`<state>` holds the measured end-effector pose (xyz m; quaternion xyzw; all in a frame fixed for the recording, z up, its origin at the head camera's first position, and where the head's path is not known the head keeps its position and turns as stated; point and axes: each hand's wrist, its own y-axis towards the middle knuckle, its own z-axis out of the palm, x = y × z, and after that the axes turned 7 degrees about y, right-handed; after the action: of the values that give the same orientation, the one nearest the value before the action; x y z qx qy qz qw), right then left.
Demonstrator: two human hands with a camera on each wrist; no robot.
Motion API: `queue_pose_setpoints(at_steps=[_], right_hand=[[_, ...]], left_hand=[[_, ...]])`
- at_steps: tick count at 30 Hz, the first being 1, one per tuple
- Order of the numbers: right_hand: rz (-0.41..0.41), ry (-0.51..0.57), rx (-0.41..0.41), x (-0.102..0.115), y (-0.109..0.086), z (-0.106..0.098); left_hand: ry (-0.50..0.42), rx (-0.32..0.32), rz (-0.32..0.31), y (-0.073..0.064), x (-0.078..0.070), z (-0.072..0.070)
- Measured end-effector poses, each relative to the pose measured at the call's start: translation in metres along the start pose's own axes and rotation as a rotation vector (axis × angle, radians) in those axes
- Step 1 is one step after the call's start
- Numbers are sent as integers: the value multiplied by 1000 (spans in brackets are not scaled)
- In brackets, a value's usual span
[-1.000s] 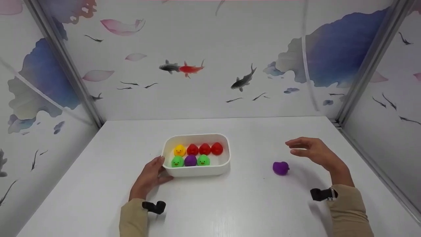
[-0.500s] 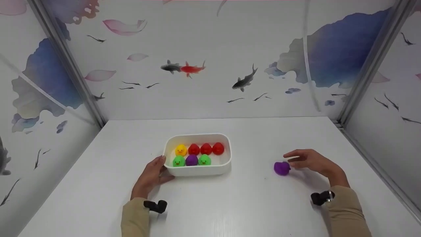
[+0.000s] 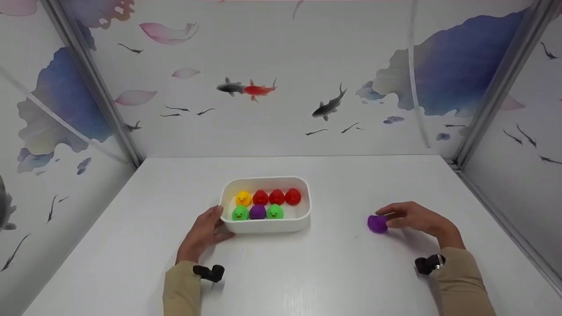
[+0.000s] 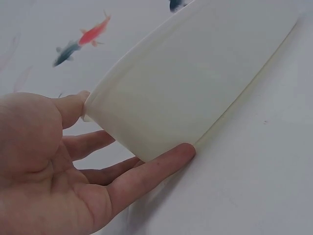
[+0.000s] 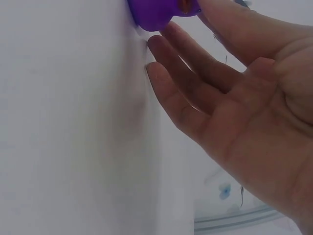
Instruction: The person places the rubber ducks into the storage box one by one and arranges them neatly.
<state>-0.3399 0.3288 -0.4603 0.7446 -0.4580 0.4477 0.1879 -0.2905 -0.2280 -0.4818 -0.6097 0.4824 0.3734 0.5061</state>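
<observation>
A white plastic bin (image 3: 268, 226) stands left of centre in the head view. It holds several small rubber ducks: a yellow duck (image 3: 243, 198), red ones in the back row, green ones and a purple one in front. My left hand (image 3: 202, 230) grips the bin's left end, thumb at the rim; in the left wrist view its fingers (image 4: 151, 176) lie along the side and lower edge. At right, my right hand (image 3: 419, 219) pinches a loose purple rubber duck (image 3: 376, 224) on the table between thumb and fingers. The right wrist view cuts off most of that duck (image 5: 151, 12).
The white table (image 3: 307, 272) is enclosed by printed panels, with a back wall (image 3: 281, 52) and a side wall on each edge. Metal posts (image 3: 496, 83) mark the corners. A black camera (image 3: 428, 264) sits on the right wrist and another (image 3: 210, 273) on the left.
My right hand has come down to the loose purple duck and closed thumb and fingers on it. My left hand stays at the bin; the head view has shifted slightly.
</observation>
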Motion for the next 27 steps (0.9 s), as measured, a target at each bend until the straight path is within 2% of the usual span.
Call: queue_pose_setpoints(at_steps=[6, 11, 15, 19, 27], right_hand=[[55, -21, -18, -1, 0, 2], [79, -22, -64, 2, 3, 4], [97, 31, -94, 7, 6, 5], [100, 92, -121, 17, 9, 8], [55, 42, -165, 49, 13, 16]], left_hand=[[-10, 7, 2, 0, 1, 1], [-29, 17, 39, -1, 2, 0], [-15, 25, 50, -4, 0, 1], [-7, 19, 49, -4, 0, 0], [-4, 14, 48, -2, 0, -1]])
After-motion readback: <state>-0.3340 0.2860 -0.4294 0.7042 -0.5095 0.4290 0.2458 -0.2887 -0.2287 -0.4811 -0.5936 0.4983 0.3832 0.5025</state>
